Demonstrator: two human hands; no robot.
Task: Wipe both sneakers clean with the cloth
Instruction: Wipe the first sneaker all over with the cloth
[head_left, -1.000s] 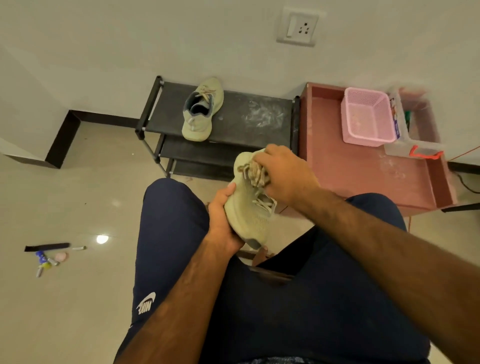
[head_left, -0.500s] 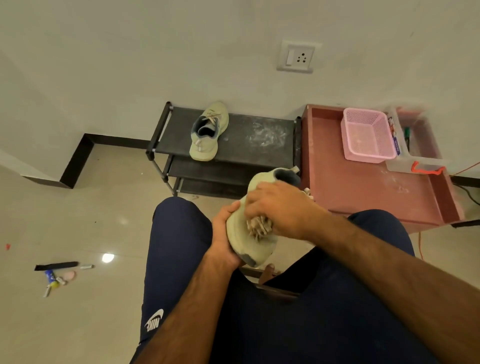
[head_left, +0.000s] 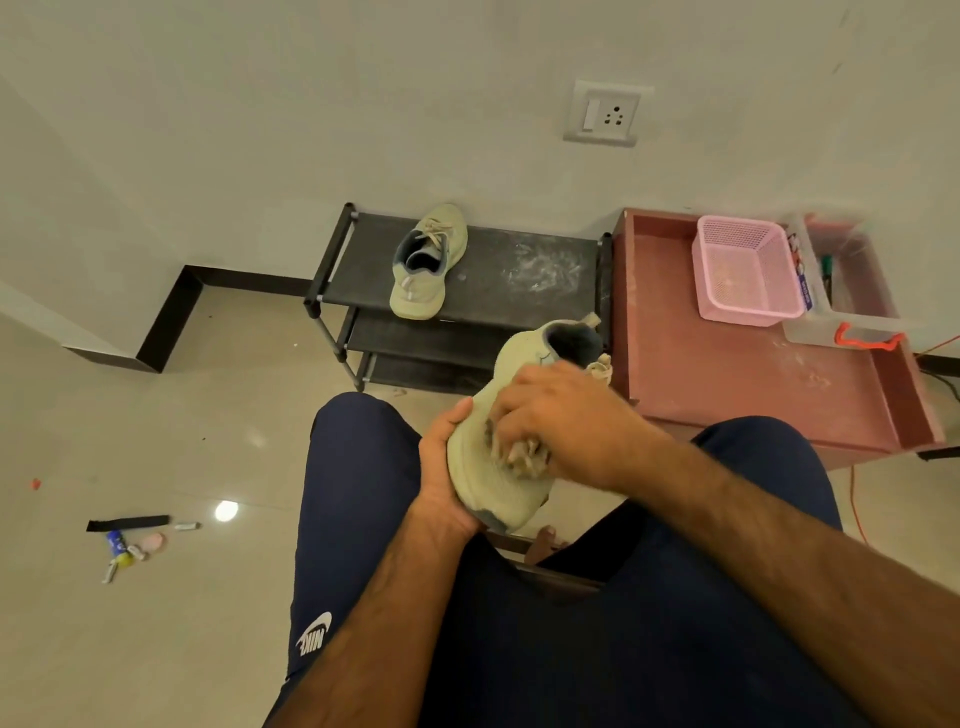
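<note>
1. Our left grip (head_left: 447, 467) is clenched round the held sneaker (head_left: 496, 488). It cups the sole edge from the left with the thumb hooked over the rim. The shoe hangs above our lap, toe toward us and heel opening away.
2. Our right grip (head_left: 563, 421) is clenched on the cloth (head_left: 522, 453), a small bunched pale rag. It presses the rag against the forefoot of the upper.
3. The second sneaker (head_left: 423, 265) stands upright on the top shelf of the black shoe rack (head_left: 519, 299), well apart from both hands and untouched. We cannot tell whether it has been wiped.
4. First risk: the shoe is braced from one side only. We judge that a hard stroke from the right could twist it out of the left grip and drop it to the floor.
5. Second risk: the cloth is wadded small. It could slide out from under the fingers, so bare skin rubs the fabric, or its folds could snag the laces and drag them loose.
6. Third risk: pale dust marks the rack shelf beside the second sneaker, and the red worktop (head_left: 727, 395) near the pink basket (head_left: 743, 270) looks smudged too. Setting a cleaned shoe on either patch would probably soil it again. A rag loaded with dirt would do the same to the next shoe.
</note>
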